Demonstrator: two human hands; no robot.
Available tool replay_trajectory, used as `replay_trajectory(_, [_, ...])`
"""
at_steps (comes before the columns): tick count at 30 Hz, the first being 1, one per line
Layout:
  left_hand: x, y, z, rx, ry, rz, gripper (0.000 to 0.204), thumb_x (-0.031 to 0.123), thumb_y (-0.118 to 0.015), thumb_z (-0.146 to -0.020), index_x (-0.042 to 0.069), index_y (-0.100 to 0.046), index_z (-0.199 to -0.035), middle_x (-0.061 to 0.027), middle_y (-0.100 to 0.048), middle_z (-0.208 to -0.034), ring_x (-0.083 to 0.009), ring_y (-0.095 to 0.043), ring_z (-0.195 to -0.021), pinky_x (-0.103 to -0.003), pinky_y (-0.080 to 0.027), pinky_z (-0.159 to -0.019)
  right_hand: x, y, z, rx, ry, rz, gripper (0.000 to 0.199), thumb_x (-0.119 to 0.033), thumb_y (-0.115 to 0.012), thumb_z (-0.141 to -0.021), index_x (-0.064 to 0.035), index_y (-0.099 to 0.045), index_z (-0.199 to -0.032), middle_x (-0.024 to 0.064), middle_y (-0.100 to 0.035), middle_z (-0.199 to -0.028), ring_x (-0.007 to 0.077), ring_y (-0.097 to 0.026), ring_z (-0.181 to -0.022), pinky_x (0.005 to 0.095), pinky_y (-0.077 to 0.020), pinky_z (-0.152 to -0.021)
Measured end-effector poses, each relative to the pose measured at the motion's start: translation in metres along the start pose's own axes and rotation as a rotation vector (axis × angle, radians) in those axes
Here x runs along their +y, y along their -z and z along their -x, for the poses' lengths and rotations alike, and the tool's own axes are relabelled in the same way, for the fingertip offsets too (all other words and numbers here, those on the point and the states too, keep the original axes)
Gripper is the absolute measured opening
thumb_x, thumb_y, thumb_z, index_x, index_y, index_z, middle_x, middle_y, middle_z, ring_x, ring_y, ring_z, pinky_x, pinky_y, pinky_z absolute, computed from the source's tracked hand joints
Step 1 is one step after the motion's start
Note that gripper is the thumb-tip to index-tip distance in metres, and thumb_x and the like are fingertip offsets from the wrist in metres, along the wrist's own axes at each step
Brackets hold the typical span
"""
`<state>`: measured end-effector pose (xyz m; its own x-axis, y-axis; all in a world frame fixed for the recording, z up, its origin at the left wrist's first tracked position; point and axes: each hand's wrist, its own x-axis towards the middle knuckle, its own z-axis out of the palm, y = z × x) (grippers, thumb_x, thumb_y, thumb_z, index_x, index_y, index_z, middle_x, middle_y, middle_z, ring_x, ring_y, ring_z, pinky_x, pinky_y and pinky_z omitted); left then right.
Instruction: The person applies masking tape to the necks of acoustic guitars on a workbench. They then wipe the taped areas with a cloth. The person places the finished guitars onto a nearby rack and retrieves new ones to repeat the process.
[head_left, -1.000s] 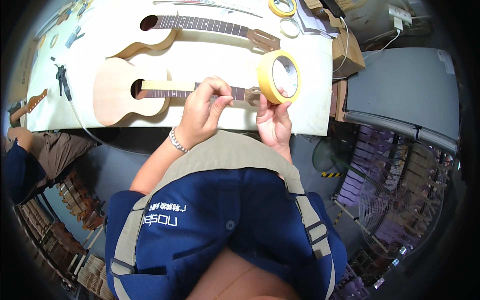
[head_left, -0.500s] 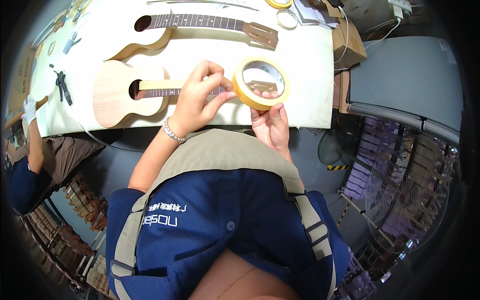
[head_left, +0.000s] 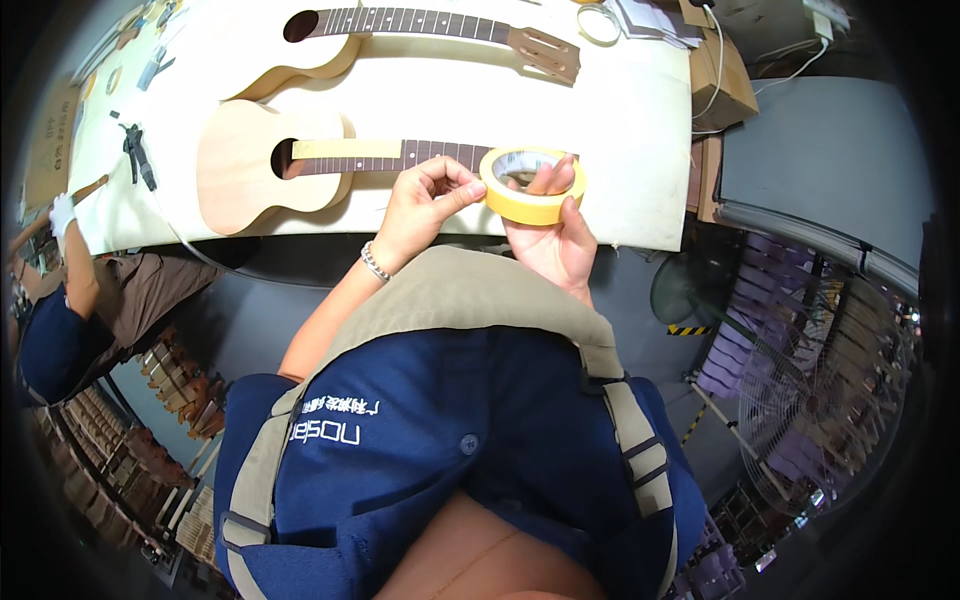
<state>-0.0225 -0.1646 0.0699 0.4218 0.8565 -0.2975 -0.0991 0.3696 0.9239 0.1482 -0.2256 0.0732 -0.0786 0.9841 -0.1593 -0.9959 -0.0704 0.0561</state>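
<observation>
White worktable (head_left: 640,120) across the top of the view, from ten to one o'clock. Near ukulele (head_left: 260,170), pale unfinished body, flat on the table at eleven o'clock, neck running right toward the hands. Second ukulele (head_left: 420,25) parallel beyond it at twelve o'clock, headstock to the right. Cardboard box (head_left: 725,80) at the table's right end, one o'clock. Floor fan (head_left: 815,400) at four o'clock, off the table. Co-worker's white-gloved hand (head_left: 62,212) at nine o'clock, well apart.

Right hand (head_left: 555,245) just above centre, at twelve o'clock, closed around the roll of yellow masking tape (head_left: 533,185), fingers through the core, thumb on the outer rim. Roll tilted, held over the table's near edge, just right of the near ukulele's neck. Left hand (head_left: 425,205) touching the roll's left rim, thumb and forefinger pinched together there; whether a tape end is caught cannot be told. Bead bracelet (head_left: 374,262) on the left wrist.
</observation>
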Motion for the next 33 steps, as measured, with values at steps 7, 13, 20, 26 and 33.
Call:
replay_trajectory(7, [-0.009,0.089,0.008,0.496,-0.033,-0.377,0.007,0.009,-0.068,-0.08,0.003,-0.064,-0.08,-0.0001,-0.061,-0.077,-0.007,-0.052,-0.07,-0.019,-0.042,-0.064,-0.083,0.028,-0.004,0.249,0.683,0.085,0.047,0.008,-0.046,-0.084,-0.0068,-0.043,-0.129,0.008,-0.051,-0.13,0.0194,-0.041,-0.127,0.0453,-0.0168,-0.113])
replay_trajectory(13, [-0.017,0.099,-0.016,0.587,-0.27,-1.122,0.019,0.024,-0.074,-0.072,0.007,-0.066,-0.077,-0.0063,-0.05,-0.096,-0.0182,-0.047,-0.089,-0.031,-0.038,-0.08,-0.087,0.058,-0.018,0.272,0.874,2.518,0.077,-0.03,-0.064,-0.083,0.0024,-0.023,-0.139,0.0046,-0.065,-0.1,0.0216,-0.05,-0.116,0.0455,0.006,-0.11])
replay_trajectory(20, [-0.025,0.1,-0.021,0.613,-0.136,-0.915,0.021,0.018,-0.076,-0.071,0.0,-0.065,-0.076,-0.006,-0.048,-0.094,-0.0119,-0.053,-0.072,-0.024,-0.047,-0.066,-0.095,0.064,-0.024,0.429,0.704,2.591,0.1,-0.036,-0.072,-0.074,0.0054,-0.011,-0.141,0.0018,-0.066,-0.083,0.0234,-0.058,-0.104,0.0502,0.0041,-0.11])
replay_trajectory(26, [-0.022,0.096,-0.024,0.643,-0.107,-0.86,0.022,0.02,-0.078,-0.068,0.002,-0.067,-0.073,-0.0067,-0.048,-0.093,-0.0146,-0.053,-0.073,-0.028,-0.045,-0.067,-0.095,0.067,-0.029,0.592,0.585,2.195,0.107,-0.026,-0.073,-0.074,0.0046,0.005,-0.141,0.011,-0.067,-0.088,0.0248,-0.058,-0.103,0.0426,-0.0151,-0.109])
replay_trajectory(33, [-0.031,0.104,-0.023,0.648,-0.162,-1.078,0.021,0.018,-0.077,-0.071,0.001,-0.066,-0.074,-0.0059,-0.048,-0.095,-0.0112,-0.052,-0.07,-0.024,-0.047,-0.066,-0.094,0.067,-0.035,0.571,0.623,2.011,0.109,-0.012,-0.074,-0.073,0.0016,0.011,-0.141,0.0136,-0.066,-0.081,0.0205,-0.063,-0.087,0.0306,-0.0462,-0.084])
